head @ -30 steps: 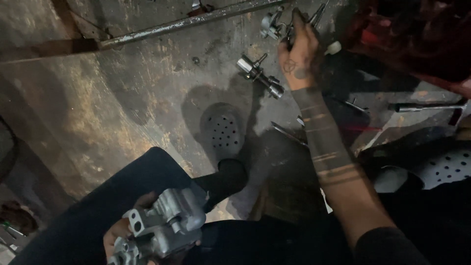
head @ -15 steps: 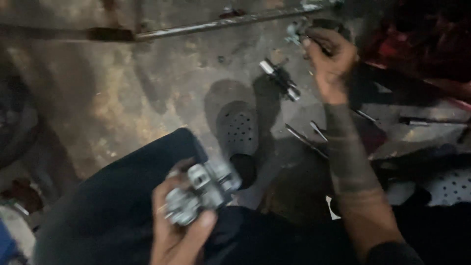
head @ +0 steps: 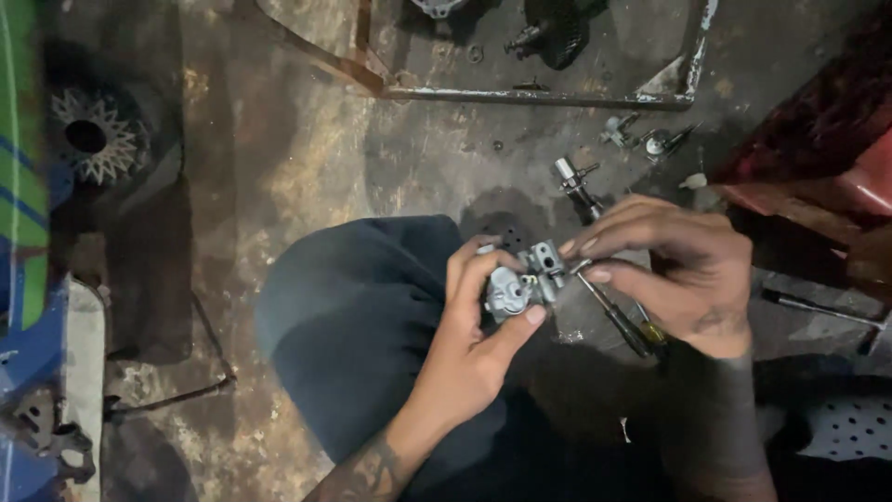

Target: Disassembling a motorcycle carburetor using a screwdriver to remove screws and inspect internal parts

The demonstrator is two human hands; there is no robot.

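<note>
Over knee | left hand (head: 469,349): one carburetor (head: 522,284) | right hand (head: 683,270): one screwdriver (head: 618,321)

A stained, grimy concrete floor (head: 279,158) lay dimly lit, with a rusty metal frame (head: 548,93) and a toothed sprocket (head: 88,139) lying on it.

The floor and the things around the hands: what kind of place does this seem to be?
Probably a small repair workshop for engines or motorbikes. A stained concrete floor carries loose metal parts, a toothed sprocket lies at the left, and the left hand holds a small grey carburetor-like part while the right hand works on it.
</note>
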